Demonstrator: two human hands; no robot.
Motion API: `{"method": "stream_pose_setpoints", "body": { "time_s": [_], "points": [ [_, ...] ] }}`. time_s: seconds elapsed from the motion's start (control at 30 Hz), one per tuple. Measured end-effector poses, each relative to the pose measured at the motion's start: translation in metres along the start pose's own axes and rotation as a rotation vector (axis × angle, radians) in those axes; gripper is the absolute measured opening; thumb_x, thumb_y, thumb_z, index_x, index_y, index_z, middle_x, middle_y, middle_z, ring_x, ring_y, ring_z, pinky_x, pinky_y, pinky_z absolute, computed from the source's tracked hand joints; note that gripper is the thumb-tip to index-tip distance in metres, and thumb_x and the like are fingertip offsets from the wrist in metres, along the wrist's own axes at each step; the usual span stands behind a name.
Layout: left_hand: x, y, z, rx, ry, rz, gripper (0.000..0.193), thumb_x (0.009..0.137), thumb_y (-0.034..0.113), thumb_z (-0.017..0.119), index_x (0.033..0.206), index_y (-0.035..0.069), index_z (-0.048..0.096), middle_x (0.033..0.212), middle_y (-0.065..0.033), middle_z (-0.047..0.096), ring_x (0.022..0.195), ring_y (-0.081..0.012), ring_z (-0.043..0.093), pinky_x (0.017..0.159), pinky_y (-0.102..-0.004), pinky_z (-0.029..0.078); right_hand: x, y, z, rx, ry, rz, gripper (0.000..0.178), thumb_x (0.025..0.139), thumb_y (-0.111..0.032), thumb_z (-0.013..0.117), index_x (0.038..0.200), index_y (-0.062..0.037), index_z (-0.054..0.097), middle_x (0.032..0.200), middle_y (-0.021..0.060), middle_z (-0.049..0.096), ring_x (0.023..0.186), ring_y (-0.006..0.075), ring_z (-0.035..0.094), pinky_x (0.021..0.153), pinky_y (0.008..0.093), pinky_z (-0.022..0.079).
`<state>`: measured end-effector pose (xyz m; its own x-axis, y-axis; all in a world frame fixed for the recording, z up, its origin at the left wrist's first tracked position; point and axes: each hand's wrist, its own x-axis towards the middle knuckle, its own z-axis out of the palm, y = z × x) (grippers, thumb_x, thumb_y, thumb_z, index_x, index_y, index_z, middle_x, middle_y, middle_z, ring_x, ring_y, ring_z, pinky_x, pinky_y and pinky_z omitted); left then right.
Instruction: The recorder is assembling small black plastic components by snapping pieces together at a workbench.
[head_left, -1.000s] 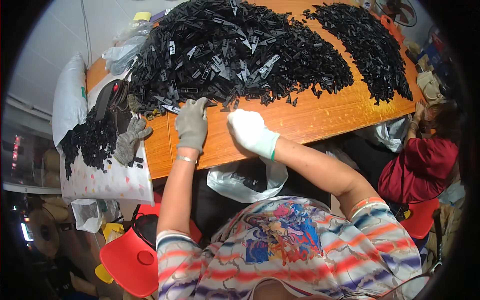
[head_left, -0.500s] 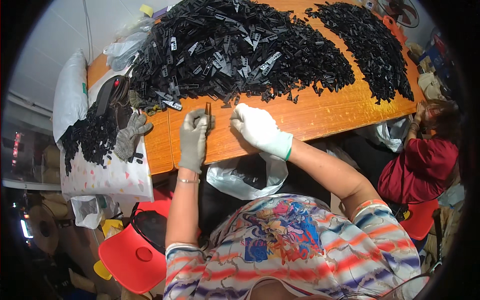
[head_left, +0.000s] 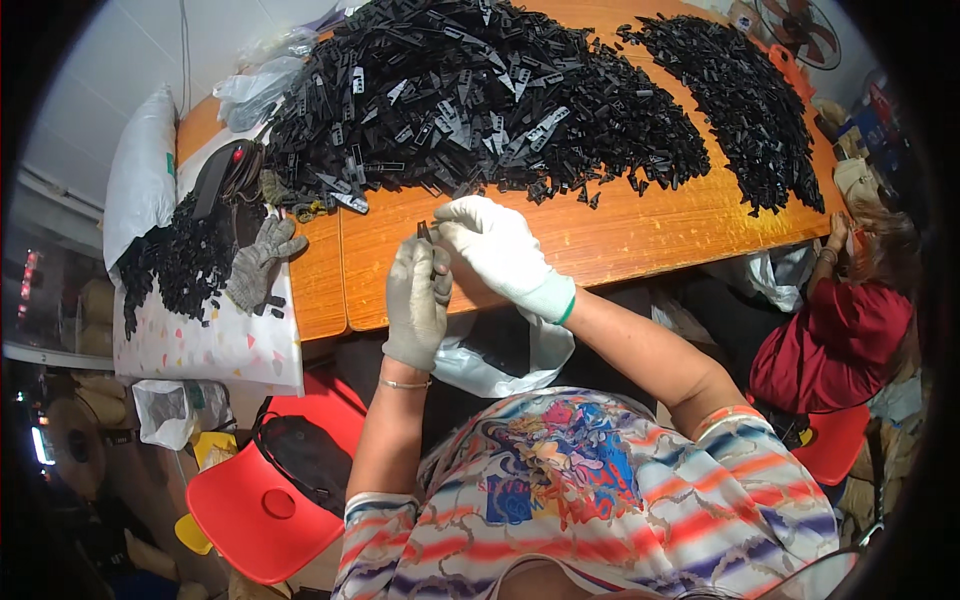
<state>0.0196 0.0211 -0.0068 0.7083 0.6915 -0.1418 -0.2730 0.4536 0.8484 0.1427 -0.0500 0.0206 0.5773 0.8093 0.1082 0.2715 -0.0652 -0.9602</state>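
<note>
My left hand (head_left: 417, 305) is clamped on black part (head_left: 423, 232) | its long axis toward table's (head_left: 620, 235) far edge | my right hand (head_left: 497, 250) just right, its grip I cannot tell

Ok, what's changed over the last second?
The left hand drew back from the large black pile and moved rightward, holding a black piece. The right hand shifted left, closer to it. Both that pile and the loose grey glove look unchanged.

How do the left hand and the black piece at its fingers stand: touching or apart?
Touching: the head view shows the left hand gripping the black piece, its end protruding.
</note>
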Motion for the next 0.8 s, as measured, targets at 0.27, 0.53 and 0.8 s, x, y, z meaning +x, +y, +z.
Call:
{"method": "stream_pose_setpoints", "body": {
  "time_s": [0.27,0.53,0.8],
  "points": [
    [-0.005,-0.002,0.004,0.178,0.020,0.090,0.023,0.102,0.022,0.043,0.114,0.004,0.053,0.074,0.0039,0.048,0.054,0.0000,0.037,0.046,-0.0145,0.029,0.003,-0.005,0.005,0.027,-0.006,0.012,0.027,0.090,-0.017,0.063,0.111,-0.0002,0.064,0.092,0.0063,0.067,0.080,0.0093,0.061,0.074,0.0243,0.049],
    [-0.002,-0.006,0.004,0.404,0.106,0.156,0.019,0.099,0.011,0.046,0.112,-0.002,0.052,0.079,0.0026,0.049,0.067,-0.0036,0.043,0.056,-0.0196,0.038,0.002,-0.006,0.000,-0.472,-0.042,-0.288,0.015,0.086,-0.018,0.061,0.096,-0.0077,0.065,0.090,0.0165,0.067,0.084,0.0344,0.066,0.072,0.0413,0.052],
    [0.004,-0.018,0.001,0.705,0.199,0.250,0.019,0.097,0.011,0.050,0.099,-0.005,0.059,0.085,-0.0064,0.061,0.071,-0.0118,0.053,0.064,-0.0286,0.045,0.012,0.003,-0.008,-0.775,-0.202,-0.534,0.017,0.076,-0.018,0.062,0.080,-0.0034,0.055,0.074,0.0186,0.060,0.069,0.0359,0.064,0.059,0.0453,0.050]
  ]
}}
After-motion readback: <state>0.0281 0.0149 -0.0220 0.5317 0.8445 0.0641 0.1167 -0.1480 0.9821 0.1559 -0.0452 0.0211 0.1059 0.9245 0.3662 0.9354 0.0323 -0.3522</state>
